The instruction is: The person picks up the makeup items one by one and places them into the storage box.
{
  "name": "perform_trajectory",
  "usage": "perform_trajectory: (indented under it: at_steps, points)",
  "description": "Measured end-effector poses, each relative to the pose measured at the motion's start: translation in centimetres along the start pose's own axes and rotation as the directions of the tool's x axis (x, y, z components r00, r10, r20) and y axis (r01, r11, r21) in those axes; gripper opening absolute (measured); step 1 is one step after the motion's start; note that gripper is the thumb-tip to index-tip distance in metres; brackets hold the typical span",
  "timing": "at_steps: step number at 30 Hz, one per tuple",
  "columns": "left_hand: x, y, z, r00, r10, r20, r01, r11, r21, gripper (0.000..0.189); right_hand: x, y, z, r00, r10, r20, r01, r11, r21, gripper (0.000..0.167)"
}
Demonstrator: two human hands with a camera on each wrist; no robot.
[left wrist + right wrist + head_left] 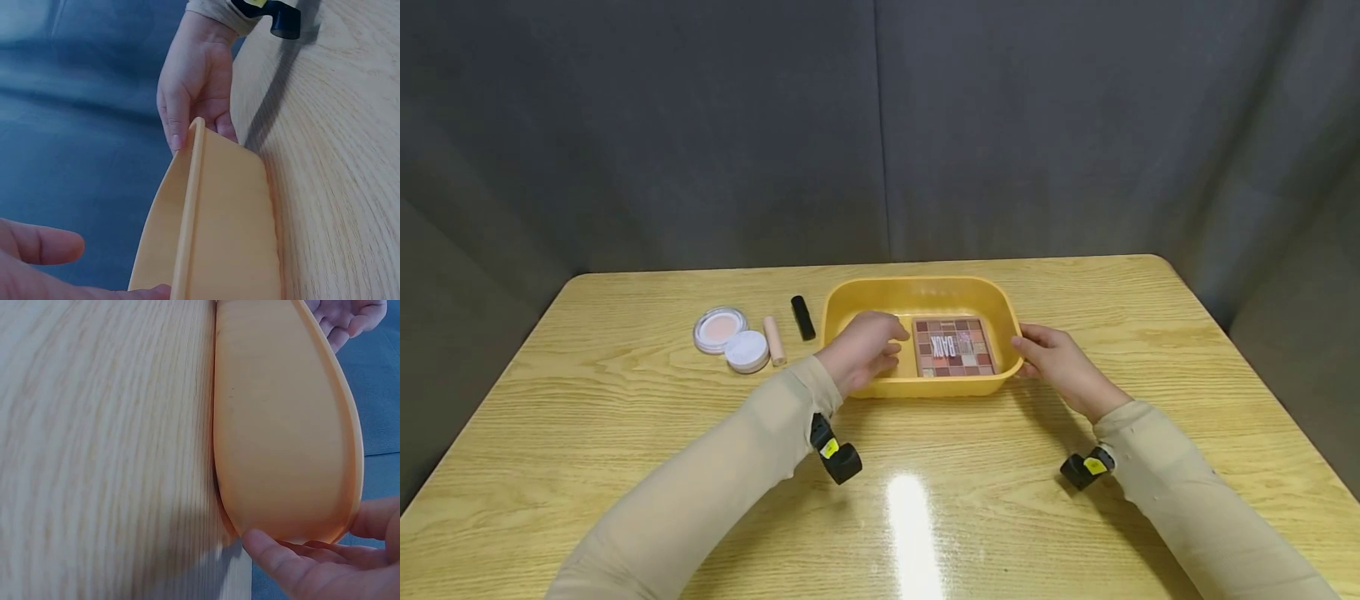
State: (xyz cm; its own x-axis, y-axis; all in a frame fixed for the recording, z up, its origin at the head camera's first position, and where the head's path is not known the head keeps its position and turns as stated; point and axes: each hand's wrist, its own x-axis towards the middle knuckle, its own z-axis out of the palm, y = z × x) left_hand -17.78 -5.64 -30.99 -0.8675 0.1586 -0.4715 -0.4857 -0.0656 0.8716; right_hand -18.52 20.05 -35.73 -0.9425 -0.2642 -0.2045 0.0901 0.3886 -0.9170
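Note:
A yellow plastic basin (871,390) stands on the wooden table. Inside it, toward the right, lies an eyeshadow palette (953,347) with many small squares and the word BACK on it. My left hand (868,343) reaches over the basin's left part, fingers loosely bent and apart from the palette, with nothing seen in them. At the basin's right end my right hand (1063,365) grips the wall, the thumb at the rim and the fingers outside. The right wrist view shows these fingers (300,565) against the basin's outer wall.
Left of the basin lie a black tube (802,317), a pale pink tube (773,340), a round white-lidded case (747,352) and a round clear-rimmed compact (719,329). Dark curtains (880,133) hang behind the wooden table (1000,500).

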Motion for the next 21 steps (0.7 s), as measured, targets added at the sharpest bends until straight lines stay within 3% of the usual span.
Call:
perform_trajectory:
  at_steps: [3, 10, 21]
  points:
    - [-0.3, 0.0, -0.4, 1.000, 0.015, 0.009, -0.015, 1.000, -0.014, 0.030, 0.0, 0.0, 0.0, 1.000, 0.004, -0.002, -0.004, 1.000, -0.006, 0.050]
    - [-1.1, 0.1, -1.1, 0.998, 0.044, 0.038, -0.042, 0.998, -0.038, 0.057, 0.0, -0.1, 0.0, 1.000, 0.003, 0.004, -0.003, 1.000, 0.003, 0.050]
    - [-1.6, -0.1, -1.9, 0.998, 0.051, 0.049, -0.050, 0.999, -0.011, 0.057, 0.0, 0.0, 0.0, 1.000, 0.001, 0.013, -0.001, 0.999, 0.036, 0.050]
